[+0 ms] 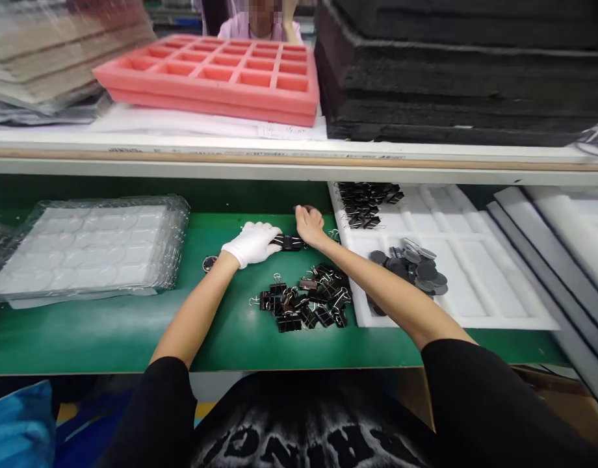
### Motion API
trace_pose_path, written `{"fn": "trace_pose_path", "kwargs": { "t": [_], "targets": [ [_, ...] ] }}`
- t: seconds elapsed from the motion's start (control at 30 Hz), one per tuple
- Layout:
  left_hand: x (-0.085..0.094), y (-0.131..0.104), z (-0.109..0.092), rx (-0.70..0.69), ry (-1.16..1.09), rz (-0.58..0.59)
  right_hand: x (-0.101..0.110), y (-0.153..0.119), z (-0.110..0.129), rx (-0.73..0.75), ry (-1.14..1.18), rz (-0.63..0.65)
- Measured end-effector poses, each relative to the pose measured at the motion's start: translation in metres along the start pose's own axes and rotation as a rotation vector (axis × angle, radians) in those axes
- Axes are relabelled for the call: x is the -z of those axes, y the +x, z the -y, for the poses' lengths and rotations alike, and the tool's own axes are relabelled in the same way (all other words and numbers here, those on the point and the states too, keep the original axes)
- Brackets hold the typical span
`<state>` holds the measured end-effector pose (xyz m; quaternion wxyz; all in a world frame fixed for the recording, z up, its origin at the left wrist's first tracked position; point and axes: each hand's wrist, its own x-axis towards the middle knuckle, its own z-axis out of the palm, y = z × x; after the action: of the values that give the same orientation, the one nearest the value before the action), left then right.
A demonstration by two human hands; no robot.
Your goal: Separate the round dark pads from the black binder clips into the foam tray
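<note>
My left hand [253, 244], in a white glove, reaches over the green table. Its thumb and forefinger close around the left end of a short row of black binder clips [292, 243]. My bare right hand [309, 225] is just beyond the right end of that row, its fingers curled. A dark edge shows at its fingertips, but what it is stays hidden. Nearer to me lies a loose heap of black binder clips [309, 302], their wire handles pointing every way. A small round dark piece with a shiny rim [209, 263] is beside my left wrist.
Right of the hands, a white foam tray [467, 260] carries more binder clips [364, 201] and dark round discs [416, 268]. Clear plastic trays [94, 247] are stacked at left. Overhead, a shelf [289, 162] holds pink foam [206, 94] and black foam [455, 91]. A person [231, 27] is opposite.
</note>
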<state>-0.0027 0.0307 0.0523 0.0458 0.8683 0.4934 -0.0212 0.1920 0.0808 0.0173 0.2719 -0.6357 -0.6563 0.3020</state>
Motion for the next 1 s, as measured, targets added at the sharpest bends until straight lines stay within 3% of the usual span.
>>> {"fn": "trace_pose_path", "kwargs": {
  "t": [0.13, 0.2, 0.33, 0.47, 0.57, 0.73, 0.87, 1.0],
  "targets": [
    [0.028, -0.015, -0.001, 0.002, -0.427, 0.052, 0.04, -0.023, 0.007, 0.125, 0.446, 0.443],
    [0.036, -0.02, -0.01, 0.062, -0.635, 0.051, 0.056, -0.039, 0.002, 0.229, 0.521, 0.491],
    [0.03, -0.016, -0.039, 0.253, -0.811, -0.11, 0.071, -0.066, -0.015, 0.261, 0.529, 0.428],
    [0.005, -0.003, -0.058, 0.269, -0.968, -0.258, 0.086, -0.071, -0.043, 0.263, 0.505, 0.319],
    [-0.016, 0.006, -0.057, 0.275, -1.033, -0.282, 0.121, -0.053, -0.082, 0.276, 0.418, 0.084],
    [-0.037, 0.009, -0.05, 0.314, -1.07, -0.352, 0.208, -0.001, -0.171, 0.215, 0.454, -0.295],
    [-0.047, 0.006, -0.051, 0.294, -1.048, -0.396, 0.25, 0.032, -0.227, 0.143, 0.379, -0.313],
    [-0.05, 0.004, -0.051, 0.29, -1.044, -0.375, 0.253, 0.054, -0.25, 0.156, 0.199, -0.308]
  ]
}}
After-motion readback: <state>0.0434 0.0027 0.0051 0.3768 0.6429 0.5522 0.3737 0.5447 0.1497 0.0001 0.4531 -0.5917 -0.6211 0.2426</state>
